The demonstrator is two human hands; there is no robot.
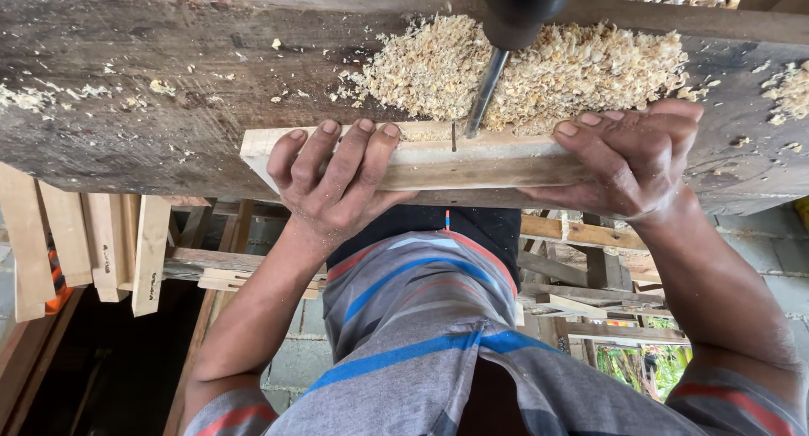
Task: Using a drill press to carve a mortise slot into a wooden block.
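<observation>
Squarely under both hands' fingers [337, 162]: wooden slat [472, 162]

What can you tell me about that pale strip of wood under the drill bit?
The wood strip is a pale, squared length of bare timber lying flat along the edge of a dark, worn workbench. The left hand and right hand grip it. A drill bit meets its top, and shavings are piled behind.

A heap of pale wood shavings [539, 69] is lying at twelve o'clock on the dark, weathered bench [152, 90]. Cut wooden slats [93, 246] are leaning together at eight o'clock below its edge. Grey concrete blocks [775, 259] are showing at four o'clock, with green foliage [649, 364] showing beside them.
</observation>
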